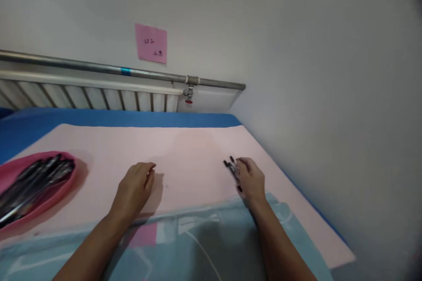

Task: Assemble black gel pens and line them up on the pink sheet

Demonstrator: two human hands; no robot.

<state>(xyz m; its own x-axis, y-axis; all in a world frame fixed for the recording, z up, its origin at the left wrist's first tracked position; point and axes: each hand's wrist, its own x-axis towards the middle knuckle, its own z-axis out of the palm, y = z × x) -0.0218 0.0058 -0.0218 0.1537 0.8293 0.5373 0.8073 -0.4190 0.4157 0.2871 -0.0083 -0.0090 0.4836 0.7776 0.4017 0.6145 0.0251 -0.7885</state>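
Observation:
My right hand (252,180) rests on the pink sheet (184,153) with its fingers closed round a few black pens (231,166), whose tips stick out to the upper left. My left hand (135,189) lies on the sheet about a hand's width to the left, fingers curled loosely downward, with nothing visible in it. A pink oval tray (66,182) at the far left holds several more black pens (33,184).
The pink sheet covers a blue table (29,127) that meets a white wall on the right. A light blue plastic bag (204,246) lies under my forearms. A radiator, a metal pipe (99,68) and a pink note (150,43) are behind.

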